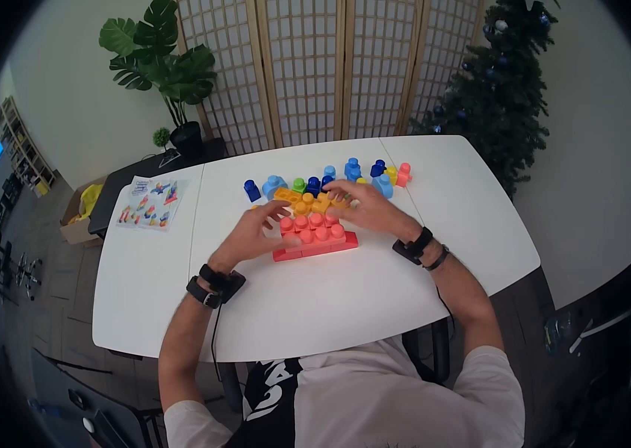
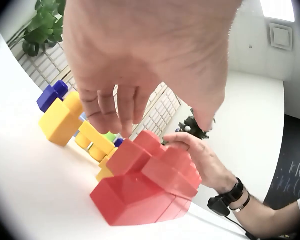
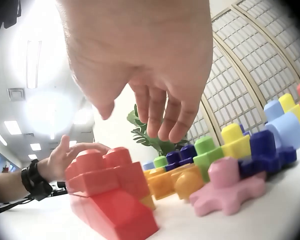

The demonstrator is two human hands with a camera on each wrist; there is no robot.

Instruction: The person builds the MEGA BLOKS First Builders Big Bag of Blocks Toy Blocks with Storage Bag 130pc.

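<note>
Red block stack point(image 1: 317, 240): mid-table, studs up, lower layer sloped at the ends, on the white table point(image 1: 375, 299). My left hand point(image 1: 250, 231) is left of the table's middle, my right hand point(image 1: 372, 208) right of it; fingers loose, thumbs apart, hold of nothing. Left thumb brushing plastic? Cannot tell. Probably light, stiff, smooth, hardly fragile; seams might part. I'd grip the lower layer's long faces, towards the table's near and far edges, avoiding slippery slopes.

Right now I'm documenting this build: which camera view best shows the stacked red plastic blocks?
Head view: from above, the red stack shows both ends. Left wrist view: mainly its left end; right wrist view: mainly its right.
</note>
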